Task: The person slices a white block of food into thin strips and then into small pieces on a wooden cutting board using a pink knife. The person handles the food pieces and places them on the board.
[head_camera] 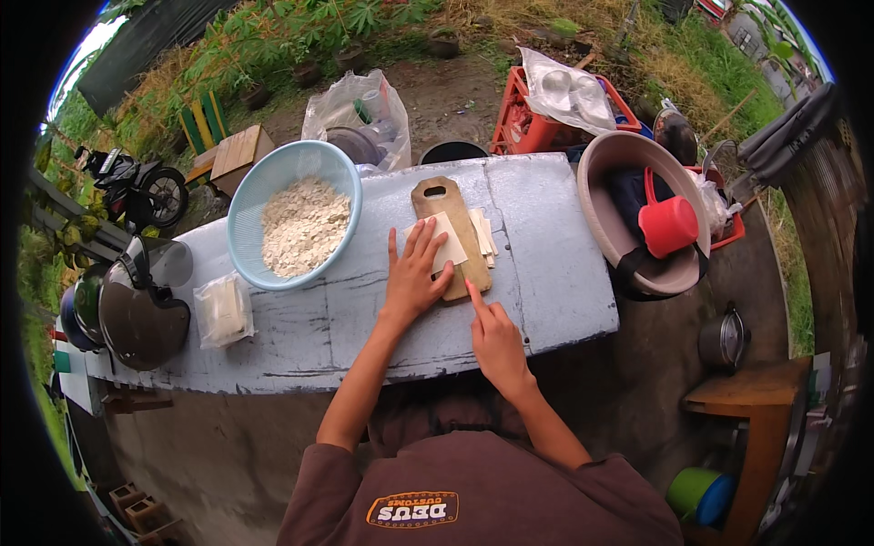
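Note:
Spread flat, my left hand (415, 276) presses a stack of pale square sheets (452, 254), perhaps dough wrappers, onto a wooden cutting board (447, 198) with a handle hole. My right hand (500, 341) is at the board's near right edge, index finger stretched towards the stack and the other fingers curled. Any tool in it is too hidden to make out. Narrow cut strips (483, 235) of the same pale material lie along the board's right side. Left of the board, a light blue plastic colander (239, 235) holds a heap of small pale pieces (306, 225).
The silver-covered table (307, 348) also carries a clear bag of pale sheets (224, 310) and motorcycle helmets (145, 314). At its right end stands a beige tub (594, 184) with a red dipper (668, 226). Beyond are a red crate (512, 119) and a plastic sack (358, 116).

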### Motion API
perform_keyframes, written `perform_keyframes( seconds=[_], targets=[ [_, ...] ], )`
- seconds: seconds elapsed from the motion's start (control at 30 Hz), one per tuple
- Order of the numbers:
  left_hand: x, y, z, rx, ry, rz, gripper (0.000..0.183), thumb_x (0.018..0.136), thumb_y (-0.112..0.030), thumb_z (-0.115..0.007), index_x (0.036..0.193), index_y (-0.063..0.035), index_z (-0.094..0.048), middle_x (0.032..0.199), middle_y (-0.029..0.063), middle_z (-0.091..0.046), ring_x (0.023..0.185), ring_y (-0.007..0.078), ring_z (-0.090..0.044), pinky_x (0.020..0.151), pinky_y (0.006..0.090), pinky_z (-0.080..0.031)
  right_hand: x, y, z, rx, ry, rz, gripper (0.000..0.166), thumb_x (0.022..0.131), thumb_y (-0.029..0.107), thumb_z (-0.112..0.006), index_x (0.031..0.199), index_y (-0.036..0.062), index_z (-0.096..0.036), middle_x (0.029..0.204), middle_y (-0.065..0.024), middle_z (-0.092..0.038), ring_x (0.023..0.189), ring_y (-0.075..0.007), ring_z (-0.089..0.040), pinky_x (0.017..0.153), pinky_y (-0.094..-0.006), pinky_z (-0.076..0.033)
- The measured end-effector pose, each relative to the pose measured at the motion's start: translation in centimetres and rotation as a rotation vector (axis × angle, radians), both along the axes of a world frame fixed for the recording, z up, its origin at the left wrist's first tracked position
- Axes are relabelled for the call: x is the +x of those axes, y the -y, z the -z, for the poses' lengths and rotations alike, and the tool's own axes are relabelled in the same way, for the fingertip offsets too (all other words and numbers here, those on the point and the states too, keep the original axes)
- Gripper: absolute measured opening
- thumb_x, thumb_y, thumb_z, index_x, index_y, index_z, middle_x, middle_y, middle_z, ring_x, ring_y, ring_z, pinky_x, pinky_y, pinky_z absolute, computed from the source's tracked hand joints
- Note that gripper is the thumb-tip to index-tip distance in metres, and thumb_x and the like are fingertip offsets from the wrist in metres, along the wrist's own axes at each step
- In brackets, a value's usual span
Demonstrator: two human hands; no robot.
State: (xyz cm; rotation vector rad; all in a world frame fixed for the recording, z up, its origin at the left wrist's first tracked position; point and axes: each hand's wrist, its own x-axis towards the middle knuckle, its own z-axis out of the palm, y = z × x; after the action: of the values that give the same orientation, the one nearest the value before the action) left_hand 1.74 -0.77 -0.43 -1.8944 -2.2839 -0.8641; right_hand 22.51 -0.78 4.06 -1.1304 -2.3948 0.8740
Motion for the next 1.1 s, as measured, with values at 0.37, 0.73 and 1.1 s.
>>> perform_keyframes(
  seconds=[0.37, 0.73, 1.1],
  targets=[
    [-0.3, 0.4, -0.3, 0.039, 0.024, 0.006, 0.048, 0.105, -0.028, -0.051, 0.147, -0.0046, -0.051, 0.161, 0.0156, -0.043, 0.155, 0.0265, -0.032, 0.13, 0.0534, -0.008, -1.3, -1.4, -1.5, 0.01, -0.111, -0.026, 0.061, 0.099, 0.006, -0.052, 0.159, 0.017, -0.043, 0.1, -0.0225, -0.06, 0.081, -0.0455, -0.065, 0.075, -0.0547, -0.054],
    [-0.1, 0.5, -1.1, -0.02, 0.066, -0.013, 0.042, 0.104, -0.02, -0.052, 0.142, -0.0018, -0.054, 0.159, 0.0155, -0.045, 0.154, 0.0277, -0.034, 0.129, 0.0535, -0.012, -6.9, -5.1, -1.6, -0.045, -0.098, -0.015, 0.055, 0.102, 0.005, -0.048, 0.156, 0.0147, -0.049, 0.102, -0.0232, -0.06, 0.09, -0.0423, -0.064, 0.083, -0.05, -0.052],
    [-0.3, 0.3, -0.7, -0.024, 0.094, -0.01, 0.047, 0.102, -0.018, -0.055, 0.146, -0.0033, -0.049, 0.161, 0.0139, -0.044, 0.154, 0.0281, -0.033, 0.129, 0.0536, -0.013, -8.8, -5.9, 0.3, -0.013, -0.103, -0.031, 0.053, 0.103, 0.01, -0.052, 0.155, 0.0126, -0.049, 0.1, -0.0201, -0.059, 0.092, -0.0393, -0.064, 0.083, -0.0487, -0.052]
  ],
)
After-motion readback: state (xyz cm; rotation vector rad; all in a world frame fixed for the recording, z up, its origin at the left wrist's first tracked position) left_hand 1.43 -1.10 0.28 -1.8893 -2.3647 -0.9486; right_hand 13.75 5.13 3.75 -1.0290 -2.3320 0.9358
